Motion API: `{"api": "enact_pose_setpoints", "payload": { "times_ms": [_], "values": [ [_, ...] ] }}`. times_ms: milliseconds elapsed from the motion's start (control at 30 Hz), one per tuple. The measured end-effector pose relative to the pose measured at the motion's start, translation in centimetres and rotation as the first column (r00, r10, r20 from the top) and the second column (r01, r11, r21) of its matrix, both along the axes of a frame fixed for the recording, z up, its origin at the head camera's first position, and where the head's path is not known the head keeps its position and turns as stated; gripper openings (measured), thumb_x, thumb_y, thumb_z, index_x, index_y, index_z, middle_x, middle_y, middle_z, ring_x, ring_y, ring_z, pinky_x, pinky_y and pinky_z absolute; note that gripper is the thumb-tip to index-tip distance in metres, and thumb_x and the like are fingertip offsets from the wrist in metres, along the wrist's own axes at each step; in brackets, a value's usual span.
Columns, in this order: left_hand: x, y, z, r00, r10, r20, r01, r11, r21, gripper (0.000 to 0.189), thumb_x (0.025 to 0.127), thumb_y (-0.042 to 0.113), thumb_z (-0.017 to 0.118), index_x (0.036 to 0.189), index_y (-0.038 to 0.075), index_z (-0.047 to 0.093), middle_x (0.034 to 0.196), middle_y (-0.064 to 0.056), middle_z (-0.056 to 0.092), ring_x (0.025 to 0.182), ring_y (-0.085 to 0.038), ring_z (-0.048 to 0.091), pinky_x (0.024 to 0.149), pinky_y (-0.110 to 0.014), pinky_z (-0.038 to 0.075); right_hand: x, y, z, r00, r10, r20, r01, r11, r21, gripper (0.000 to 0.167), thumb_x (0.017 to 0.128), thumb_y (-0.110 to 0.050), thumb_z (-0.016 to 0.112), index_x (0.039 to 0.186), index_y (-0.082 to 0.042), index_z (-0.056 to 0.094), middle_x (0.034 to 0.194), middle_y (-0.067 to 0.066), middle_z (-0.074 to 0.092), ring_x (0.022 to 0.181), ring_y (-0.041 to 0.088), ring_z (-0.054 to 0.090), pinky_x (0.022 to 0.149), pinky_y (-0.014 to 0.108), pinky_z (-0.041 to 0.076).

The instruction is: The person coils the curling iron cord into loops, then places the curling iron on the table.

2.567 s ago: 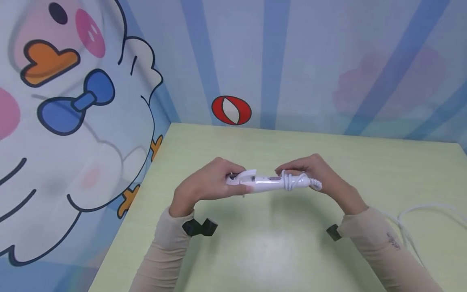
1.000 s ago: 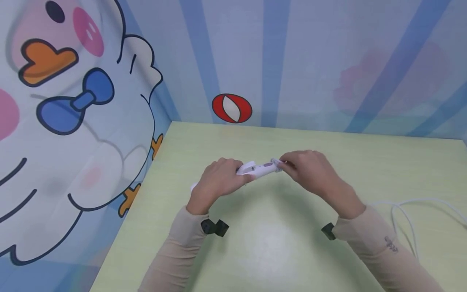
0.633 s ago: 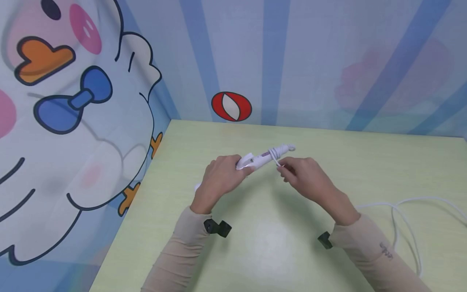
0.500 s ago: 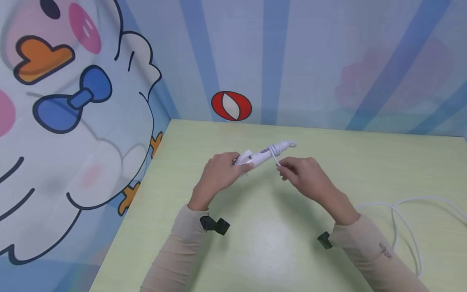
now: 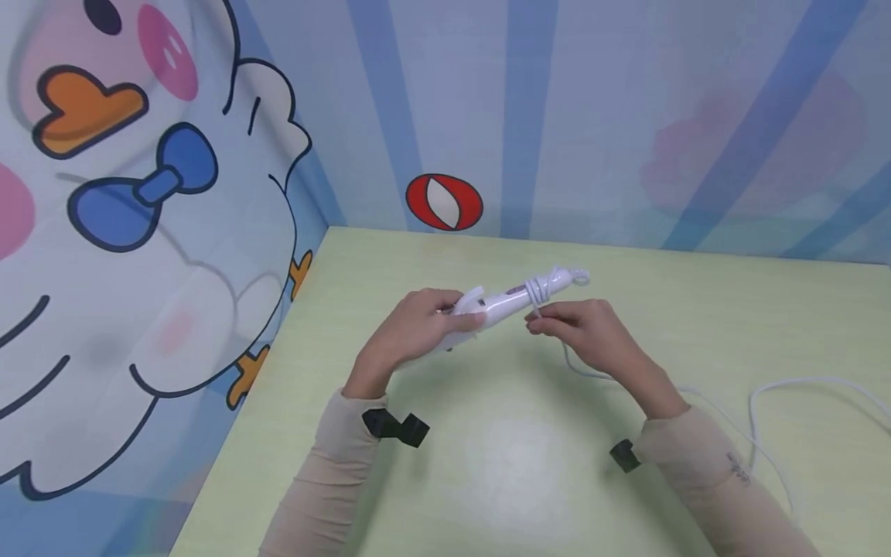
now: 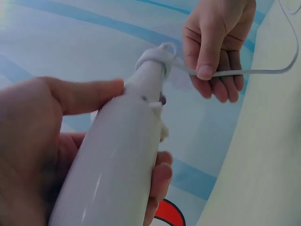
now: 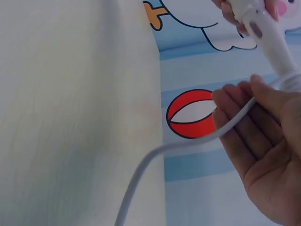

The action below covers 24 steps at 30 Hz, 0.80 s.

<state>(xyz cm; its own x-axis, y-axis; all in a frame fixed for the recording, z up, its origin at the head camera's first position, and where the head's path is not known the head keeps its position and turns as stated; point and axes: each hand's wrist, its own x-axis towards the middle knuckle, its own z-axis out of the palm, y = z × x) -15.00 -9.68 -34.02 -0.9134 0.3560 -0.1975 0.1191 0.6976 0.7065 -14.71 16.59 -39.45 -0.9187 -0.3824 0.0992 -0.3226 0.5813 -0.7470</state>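
My left hand (image 5: 414,329) grips a white curling iron (image 5: 506,305) around its middle, near the raised clip lever. The iron is held above the table, slanting so that its handle end points up and to the right. Several loops of its white cord (image 5: 538,290) are wound round the handle, behind the coiled strain relief at the tip. Just below these loops, my right hand (image 5: 588,333) pinches the cord between thumb and forefinger. In the right wrist view the cord (image 7: 188,143) runs across the palm and hangs down. The barrel is mostly hidden behind the left hand and forearm.
The rest of the cord (image 5: 800,380) trails in a loose curve over the right side of the pale yellow table (image 5: 501,495). A printed wall (image 5: 592,116) stands along the back, and another with a cartoon bird (image 5: 209,325) along the left.
My right hand has gone from over the handle end to below it, drawing the cord round the handle. The iron has tilted, handle end up, and most recently shifted slightly right.
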Motion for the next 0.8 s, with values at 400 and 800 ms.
{"api": "enact_pose_setpoints", "payload": {
  "times_ms": [400, 800],
  "values": [
    [0.4, -1.1, 0.4, 0.977, -0.212, -0.031, 0.213, 0.975, 0.056, 0.022, 0.088, 0.037, 0.064, 0.101, 0.02, 0.069, 0.094, 0.002, 0.065, 0.085, -0.018, 0.058, 0.072, -0.032, 0.048, -1.0, 1.8, 0.9, 0.979, 0.157, 0.132, -0.14, 0.982, -0.128, 0.02, 0.086, -0.016, 0.071, 0.105, -0.013, 0.073, 0.1, 0.003, 0.074, 0.086, 0.004, 0.066, 0.078, 0.026, 0.052],
    [0.8, -1.5, 1.1, 0.941, -0.338, -0.007, 0.338, 0.94, 0.056, 0.018, 0.087, 0.033, 0.065, 0.093, 0.017, 0.069, 0.083, 0.002, 0.065, 0.075, -0.016, 0.058, 0.068, -0.03, 0.048, -0.8, 1.5, 1.1, 0.973, 0.231, 0.026, -0.228, 0.971, -0.071, 0.021, 0.079, 0.002, 0.072, 0.099, -0.006, 0.074, 0.095, 0.009, 0.074, 0.077, 0.005, 0.063, 0.068, 0.022, 0.051]
  ]
}}
